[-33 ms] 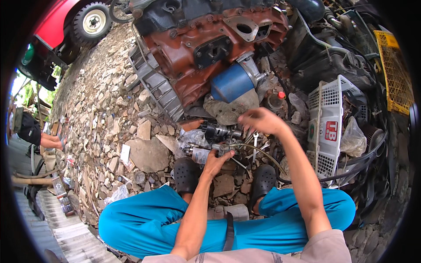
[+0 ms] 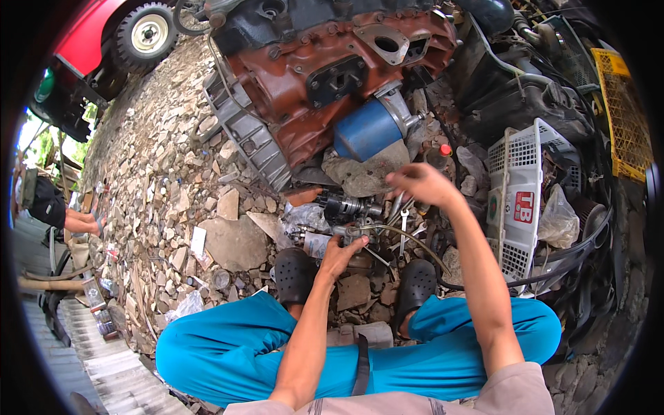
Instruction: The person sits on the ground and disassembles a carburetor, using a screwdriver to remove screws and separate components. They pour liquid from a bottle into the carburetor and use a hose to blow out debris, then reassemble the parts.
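Observation:
My left hand (image 2: pixel 340 254) grips a small metal fitting (image 2: pixel 358 234) attached to a thin hose (image 2: pixel 416 241), low over the ground between my feet. My right hand (image 2: pixel 423 184) hangs above and right of it, slightly blurred, with fingers loosely bent and apart and nothing visible in them. Just beyond the fitting lies a black-and-silver cylindrical mechanical part (image 2: pixel 339 206). Several open-ended wrenches (image 2: pixel 404 231) lie below my right hand, and crumpled clear plastic (image 2: pixel 303 217) lies left of the part.
A rust-red engine block (image 2: pixel 283 111) with a blue filter (image 2: pixel 363 133) stands ahead. To the right are a white crate (image 2: pixel 517 173), yellow crate (image 2: pixel 606 111) and red-capped bottle (image 2: pixel 437 160). A red vehicle (image 2: pixel 77 47), another person's legs (image 2: pixel 77 221) and corrugated sheets (image 2: pixel 111 366) are at left.
My right hand has shifted slightly to the right. My left hand stays in place on the fitting.

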The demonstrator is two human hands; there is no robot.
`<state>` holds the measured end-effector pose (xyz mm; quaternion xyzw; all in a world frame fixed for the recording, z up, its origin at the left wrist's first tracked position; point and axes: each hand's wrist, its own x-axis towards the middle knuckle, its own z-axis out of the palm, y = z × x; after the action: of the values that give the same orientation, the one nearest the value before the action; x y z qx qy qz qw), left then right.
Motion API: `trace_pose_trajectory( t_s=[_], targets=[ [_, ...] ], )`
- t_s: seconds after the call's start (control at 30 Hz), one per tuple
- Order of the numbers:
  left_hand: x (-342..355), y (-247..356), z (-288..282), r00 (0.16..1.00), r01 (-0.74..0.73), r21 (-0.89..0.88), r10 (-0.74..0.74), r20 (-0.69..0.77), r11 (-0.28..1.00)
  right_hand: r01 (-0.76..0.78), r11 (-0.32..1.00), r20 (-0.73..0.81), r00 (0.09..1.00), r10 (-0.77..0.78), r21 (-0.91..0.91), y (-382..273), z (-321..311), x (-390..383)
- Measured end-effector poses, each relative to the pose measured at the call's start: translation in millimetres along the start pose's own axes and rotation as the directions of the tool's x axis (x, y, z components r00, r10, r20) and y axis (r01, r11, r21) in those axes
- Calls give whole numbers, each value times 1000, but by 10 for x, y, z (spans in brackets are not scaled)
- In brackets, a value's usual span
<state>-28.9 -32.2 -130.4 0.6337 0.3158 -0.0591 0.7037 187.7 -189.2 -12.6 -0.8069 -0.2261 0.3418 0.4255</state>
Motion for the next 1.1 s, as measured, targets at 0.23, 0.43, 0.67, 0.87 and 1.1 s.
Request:
trace_pose_trajectory(
  t_s=[0.23,0.43,0.67,0.87,1.1],
  targets=[
    [57,-125,-285,994,27,-127,-40,-104,992,-8,824,-480,810,337,566,1038,-694,267],
    [19,74,-271,988,-78,-452,128,82,889,57,400,-334,663,670,915,2033,-807,325],
    [31,97,-333,980,-51,-669,167,110,741,-139,457,-232,712,663,878,2102,-489,422],
    [-64,143,-321,992,54,-757,55,118,651,-327,702,-358,680,639,632,2096,-66,363],
    [-20,107,-362,970,116,-805,108,218,582,-280,868,-521,710,474,409,2235,66,408]
  ],
)
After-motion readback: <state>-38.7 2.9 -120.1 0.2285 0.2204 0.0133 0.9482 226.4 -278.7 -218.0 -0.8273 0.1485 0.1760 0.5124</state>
